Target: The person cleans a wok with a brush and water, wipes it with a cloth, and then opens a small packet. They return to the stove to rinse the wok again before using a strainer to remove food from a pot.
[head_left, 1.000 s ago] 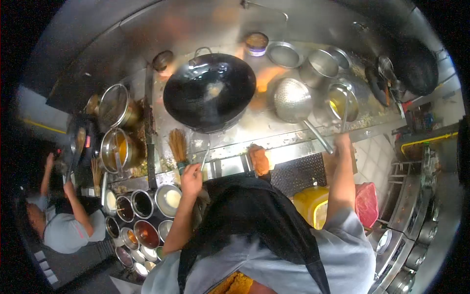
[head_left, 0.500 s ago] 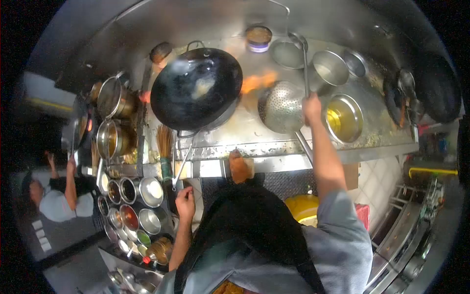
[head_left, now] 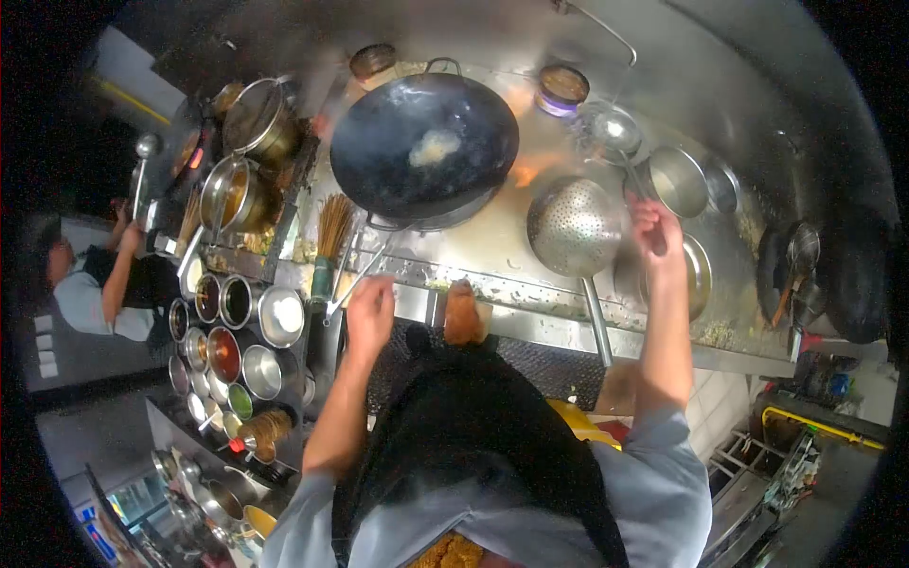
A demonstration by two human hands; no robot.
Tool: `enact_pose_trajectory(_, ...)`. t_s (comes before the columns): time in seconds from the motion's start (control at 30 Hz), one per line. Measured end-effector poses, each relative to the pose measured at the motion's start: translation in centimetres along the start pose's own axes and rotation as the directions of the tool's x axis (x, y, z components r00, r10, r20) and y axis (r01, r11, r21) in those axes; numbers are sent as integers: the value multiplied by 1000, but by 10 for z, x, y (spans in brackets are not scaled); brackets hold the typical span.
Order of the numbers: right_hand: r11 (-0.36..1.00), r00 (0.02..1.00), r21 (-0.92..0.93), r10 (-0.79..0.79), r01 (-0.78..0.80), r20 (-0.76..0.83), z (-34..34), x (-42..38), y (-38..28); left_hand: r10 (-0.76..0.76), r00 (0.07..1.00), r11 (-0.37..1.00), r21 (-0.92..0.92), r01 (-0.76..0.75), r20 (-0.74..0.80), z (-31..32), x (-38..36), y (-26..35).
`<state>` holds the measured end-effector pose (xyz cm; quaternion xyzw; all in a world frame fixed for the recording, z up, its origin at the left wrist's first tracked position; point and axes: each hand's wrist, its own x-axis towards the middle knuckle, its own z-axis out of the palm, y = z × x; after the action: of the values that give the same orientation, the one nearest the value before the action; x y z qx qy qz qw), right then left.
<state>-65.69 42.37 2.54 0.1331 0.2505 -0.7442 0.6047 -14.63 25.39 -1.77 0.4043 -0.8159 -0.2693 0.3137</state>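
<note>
My right hand (head_left: 655, 230) is closed round the handle of a ladle (head_left: 636, 175), whose bowl points to the back of the range. Below and left of that hand lies a perforated strainer (head_left: 573, 225), its handle over the front edge. My left hand (head_left: 371, 308) hangs loosely closed near the front edge, with nothing visible in it. Nearest to it are thin metal handles (head_left: 358, 270) and a bamboo brush (head_left: 331, 227). Beyond them a black wok (head_left: 398, 142) sits on the burner, with steam and a pale patch inside.
Metal pots (head_left: 678, 180) stand behind my right hand, one partly hidden by my forearm. Orange flame (head_left: 524, 173) shows right of the wok. Several seasoning containers (head_left: 224, 352) fill the left side. Another person (head_left: 99, 284) works at far left. A thin tap (head_left: 606, 30) reaches over the back.
My view has shifted. My left hand has risen to the range's front edge. My right hand has moved with the ladle, whose bowl has come down nearer the pots. The wok looks less tilted.
</note>
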Motion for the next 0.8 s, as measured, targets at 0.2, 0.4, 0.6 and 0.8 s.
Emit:
enact_pose_trajectory(0.2,999,998,-24,24,-23,58,66,-97,62,243,970,917,324,-232,6,36,98,-9)
enact_pose_trajectory(0.4,985,990,-98,142,-140,21,87,-134,125,280,960,900,350,-259,-11,53,96,-37)
enact_pose_trajectory(0.6,798,978,-566,172,-207,-116,86,-111,173,275,959,919,312,-241,-67,53,85,-33)
enact_pose_trajectory(0.8,561,987,-827,-118,-22,-106,52,-75,159,90,991,960,275,-59,-102,9,-29,-38)
